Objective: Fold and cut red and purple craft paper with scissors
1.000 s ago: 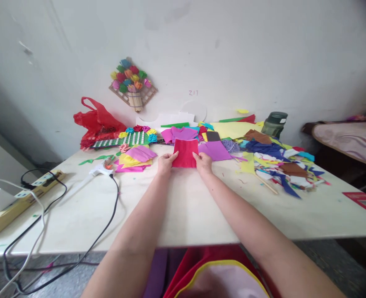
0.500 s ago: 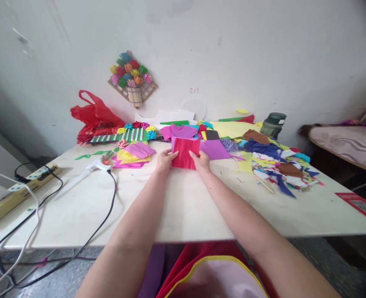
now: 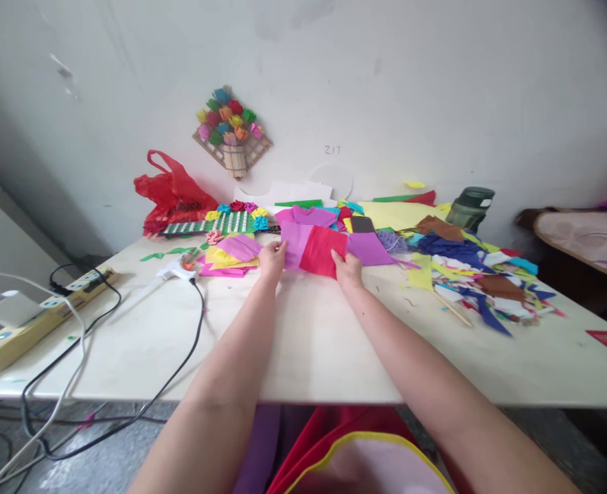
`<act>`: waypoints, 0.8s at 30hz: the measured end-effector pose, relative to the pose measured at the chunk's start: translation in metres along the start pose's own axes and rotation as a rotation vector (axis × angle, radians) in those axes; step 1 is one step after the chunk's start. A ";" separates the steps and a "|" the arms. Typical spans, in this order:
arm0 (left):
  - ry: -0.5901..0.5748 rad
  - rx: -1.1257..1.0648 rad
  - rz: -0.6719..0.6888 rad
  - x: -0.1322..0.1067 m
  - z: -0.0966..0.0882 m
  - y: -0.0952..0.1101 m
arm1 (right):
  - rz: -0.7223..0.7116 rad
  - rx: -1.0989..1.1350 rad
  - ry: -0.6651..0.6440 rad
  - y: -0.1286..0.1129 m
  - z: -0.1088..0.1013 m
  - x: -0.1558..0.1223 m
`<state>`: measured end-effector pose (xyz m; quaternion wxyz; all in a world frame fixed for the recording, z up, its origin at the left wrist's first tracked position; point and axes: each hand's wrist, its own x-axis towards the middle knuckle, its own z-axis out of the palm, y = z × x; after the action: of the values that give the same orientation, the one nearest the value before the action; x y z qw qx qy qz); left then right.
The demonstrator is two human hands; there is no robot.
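Observation:
In the middle of the table, my left hand [image 3: 272,262] pinches the left edge of a light purple sheet of crepe paper [image 3: 292,241]. A red sheet of crepe paper [image 3: 324,251] overlaps the purple one and covers part of it. My right hand [image 3: 349,269] grips the red sheet at its right edge, thumb on top. Both sheets are held tilted up off the tabletop. Close by on the left lies a pile of pink, yellow and purple sheets [image 3: 231,252]. Just behind the red sheet, more purple paper [image 3: 369,248] lies on the table.
A white hot glue gun [image 3: 178,269] with a black cord and a power strip [image 3: 71,291] are on the left. Paper scraps [image 3: 481,285], a wooden stick [image 3: 452,309] and a green bottle [image 3: 472,208] stand or lie right. A red plastic bag [image 3: 174,189] sits back left.
The red sheet has slid right, baring the purple sheet at its left. My hands have moved apart, the left now on purple paper alone. The view has turned slightly left.

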<state>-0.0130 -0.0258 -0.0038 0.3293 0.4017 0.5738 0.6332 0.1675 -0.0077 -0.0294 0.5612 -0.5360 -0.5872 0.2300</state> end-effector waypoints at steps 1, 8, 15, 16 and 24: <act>0.080 0.076 0.051 0.004 -0.004 0.002 | -0.001 0.011 -0.001 0.001 0.000 0.000; 0.323 0.500 0.173 0.043 -0.046 0.013 | 0.024 0.002 0.002 0.000 -0.004 -0.003; 0.421 0.649 0.135 0.064 -0.083 0.021 | 0.053 0.044 -0.014 -0.002 -0.003 -0.007; 0.450 0.671 0.119 0.063 -0.084 0.024 | 0.059 0.051 -0.011 -0.001 -0.003 -0.007; 0.616 0.637 0.260 0.049 -0.056 0.052 | 0.129 0.245 0.062 0.009 -0.004 0.010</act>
<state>-0.0828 -0.0154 0.0529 -0.0785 0.3444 0.7559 0.5512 0.1765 0.0027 -0.0319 0.6245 -0.5069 -0.5014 0.3188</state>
